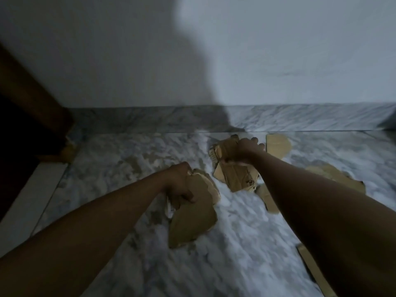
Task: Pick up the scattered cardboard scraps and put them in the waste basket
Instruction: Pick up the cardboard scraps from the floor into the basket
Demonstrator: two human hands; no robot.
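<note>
Left hand (177, 183) grips cardboard scraps (192, 219); right hand (242, 153) grips another bundle (235, 176).

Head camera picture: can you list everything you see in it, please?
loose scraps: at least four, tan, on the floor to the right, by the wall and round the right arm
left bunch of scraps: one, tan, in the left hand
right bunch of scraps: one, tan, in the right hand
floor: one, grey-white marble, below
wall: one, pale, behind
door frame: one, brown wood, far left
hands: two, bare, left hand and right hand, each gripping scraps
</note>
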